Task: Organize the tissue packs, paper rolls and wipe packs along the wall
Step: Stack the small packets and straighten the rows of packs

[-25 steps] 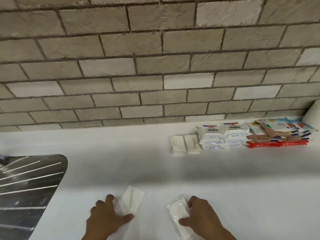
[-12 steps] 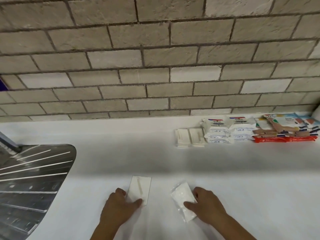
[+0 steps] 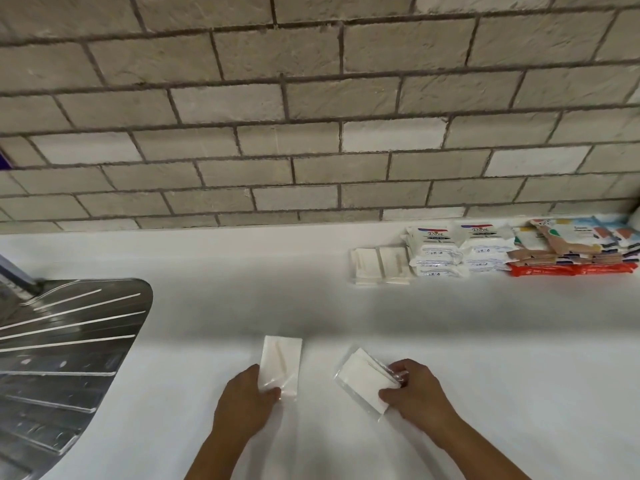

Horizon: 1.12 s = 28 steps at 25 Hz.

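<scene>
Low in the centre of the frame, on the white counter (image 3: 450, 341), my two hands each hold a small white tissue pack in clear wrap. My left hand (image 3: 244, 401) pinches the near end of the left tissue pack (image 3: 281, 362), thumb on top at its lower edge; the pack lies flat, long side pointing roughly up the frame toward the wall. My right hand (image 3: 415, 393) grips the right tissue pack (image 3: 365, 379) by its right side, fingers curled over the far edge and thumb pressing the near corner; this pack sits tilted, its upper end leaning left. I cannot tell whether it is lifted clear of the counter or resting on it. The two packs lie near each other but apart. At right of centre, against the grey brick wall (image 3: 311, 116), the sorted row stands: two flat white tissue packs (image 3: 381, 265) side by side, then just beside them on the right two stacks of white Dove wipe packs (image 3: 460, 251), then a pile of colourful printed packs (image 3: 568, 244) with a red pack (image 3: 571, 270) at the bottom front. At the far right edge, a sliver of something white shows, too cut off to identify. At lower left of the frame, the ribbed steel drainboard (image 3: 62, 341) of a sink fills the corner.
</scene>
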Each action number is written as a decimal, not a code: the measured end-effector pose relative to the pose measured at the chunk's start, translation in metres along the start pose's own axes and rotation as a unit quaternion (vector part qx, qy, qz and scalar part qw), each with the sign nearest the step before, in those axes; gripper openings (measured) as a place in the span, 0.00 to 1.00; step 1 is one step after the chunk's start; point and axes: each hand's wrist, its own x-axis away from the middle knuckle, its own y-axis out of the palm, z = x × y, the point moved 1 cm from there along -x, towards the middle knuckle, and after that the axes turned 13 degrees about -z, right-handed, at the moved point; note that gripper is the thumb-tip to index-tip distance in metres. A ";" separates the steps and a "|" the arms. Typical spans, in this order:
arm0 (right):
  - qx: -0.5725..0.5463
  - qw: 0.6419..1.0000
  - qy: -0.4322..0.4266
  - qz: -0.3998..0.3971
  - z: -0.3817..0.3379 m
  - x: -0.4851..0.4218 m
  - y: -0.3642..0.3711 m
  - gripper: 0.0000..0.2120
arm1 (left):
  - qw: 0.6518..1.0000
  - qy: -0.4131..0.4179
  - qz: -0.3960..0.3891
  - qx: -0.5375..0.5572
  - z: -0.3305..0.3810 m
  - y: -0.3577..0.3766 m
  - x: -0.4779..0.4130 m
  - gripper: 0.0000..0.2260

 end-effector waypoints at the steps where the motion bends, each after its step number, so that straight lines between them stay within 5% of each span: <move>1: -0.043 0.999 -0.003 0.006 0.001 0.000 -0.001 0.14 | 1.000 0.013 0.005 0.017 -0.001 0.002 0.000 0.07; 6: -0.197 0.980 -0.028 0.002 -0.001 0.000 -0.001 0.03 | 0.991 0.068 0.007 0.115 0.008 0.007 0.003 0.06; 10: -0.263 0.964 -0.032 0.012 -0.007 -0.007 -0.006 0.05 | 0.983 0.084 0.019 0.159 0.026 0.007 -0.003 0.11; 14: -0.340 0.938 -0.042 0.049 -0.026 -0.030 -0.024 0.03 | 0.970 0.099 0.016 0.222 0.054 0.002 -0.019 0.05; 24: -0.485 0.859 -0.039 0.157 -0.086 -0.141 -0.086 0.07 | 0.967 0.129 0.018 0.220 0.163 -0.009 -0.103 0.09; 28: -0.468 0.870 -0.027 0.156 -0.081 -0.169 -0.102 0.08 | 0.970 0.111 -0.007 0.214 0.190 -0.003 -0.133 0.09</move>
